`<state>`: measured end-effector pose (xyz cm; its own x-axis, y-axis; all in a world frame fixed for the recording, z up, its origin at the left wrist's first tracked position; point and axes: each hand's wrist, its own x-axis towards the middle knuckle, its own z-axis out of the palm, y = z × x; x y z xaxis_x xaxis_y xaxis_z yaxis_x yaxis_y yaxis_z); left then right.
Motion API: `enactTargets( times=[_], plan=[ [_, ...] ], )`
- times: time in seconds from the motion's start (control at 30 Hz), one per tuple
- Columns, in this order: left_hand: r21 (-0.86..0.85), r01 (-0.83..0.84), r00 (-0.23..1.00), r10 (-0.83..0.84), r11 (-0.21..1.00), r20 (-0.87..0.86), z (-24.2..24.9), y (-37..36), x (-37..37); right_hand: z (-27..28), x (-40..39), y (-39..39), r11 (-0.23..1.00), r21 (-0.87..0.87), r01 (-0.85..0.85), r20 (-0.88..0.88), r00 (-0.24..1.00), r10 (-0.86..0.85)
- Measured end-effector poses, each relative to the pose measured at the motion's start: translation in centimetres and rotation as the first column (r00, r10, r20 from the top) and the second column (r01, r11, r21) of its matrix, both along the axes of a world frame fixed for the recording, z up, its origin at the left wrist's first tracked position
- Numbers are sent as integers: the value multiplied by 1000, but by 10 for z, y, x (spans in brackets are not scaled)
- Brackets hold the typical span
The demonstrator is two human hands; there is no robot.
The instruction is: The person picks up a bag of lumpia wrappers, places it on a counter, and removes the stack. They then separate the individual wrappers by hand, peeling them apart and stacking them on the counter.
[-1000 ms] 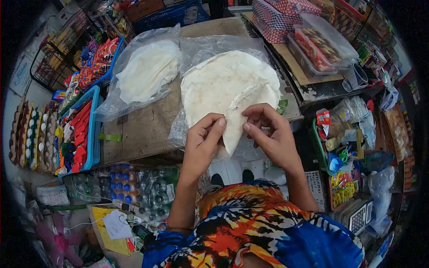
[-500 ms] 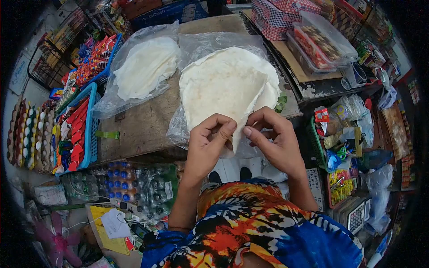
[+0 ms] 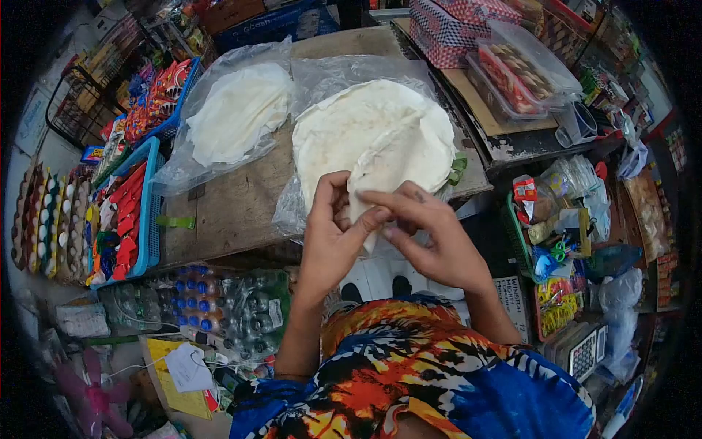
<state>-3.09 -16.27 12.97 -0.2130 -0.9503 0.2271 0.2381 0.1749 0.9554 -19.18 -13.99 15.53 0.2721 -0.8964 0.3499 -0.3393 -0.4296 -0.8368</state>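
A stack of thin round white spring roll wrappers (image 3: 329, 124) lies on a clear plastic bag (image 3: 314, 69) on the wooden table. The near part of the top wrapper (image 3: 387, 157) is lifted and folded over, its tip hanging between my hands. My left hand (image 3: 329, 238) is closed on that lifted edge, thumb in front. From the other side, my right hand (image 3: 439, 238) pinches the same edge, its index finger lying across the wrapper. The right fingertips partly overlap the left thumb. To the left, a second pile of wrappers (image 3: 238, 113) rests on another plastic bag.
Blue baskets (image 3: 152, 212) of packets and egg trays (image 3: 47, 219) stand at the left. At right are a clear food tub (image 3: 504, 88), a green basket (image 3: 523, 249) and a calculator (image 3: 585, 357). Bottles (image 3: 252, 314) sit below the wooden table (image 3: 227, 227).
Both hands have shifted left and come closer together. The lifted wrapper has moved left with them, and its fold now lies further over the stack.
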Motion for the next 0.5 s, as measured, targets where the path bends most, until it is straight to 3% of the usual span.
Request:
enactTargets(
  times=[0.1,0.17,0.27,0.3,0.37,0.43,0.5],
  plan=[
    [27,-25,996,22,999,92,-1,-4,10,-8,-2,-4,996,-60,-70,-7,998,70],
    [48,-56,986,47,997,159,2,-5,12,-8,-3,-4,985,167,-38,401,916,-33],
    [-319,-237,909,325,918,262,25,-10,2,-15,-8,-13,974,170,150,569,792,-221],
    [-321,-242,907,331,916,262,39,-13,2,-18,-11,-17,967,160,198,612,748,-254],
    [-664,-213,791,525,717,314,74,-19,3,-20,-17,-21,964,177,198,606,750,-265],
    [-703,-294,883,466,648,61,99,-29,9,-17,-16,-21,954,186,233,686,665,-296],
    [-747,-414,858,497,520,-130,111,-51,26,-16,-15,-20,957,185,223,696,658,-288]
  ],
)
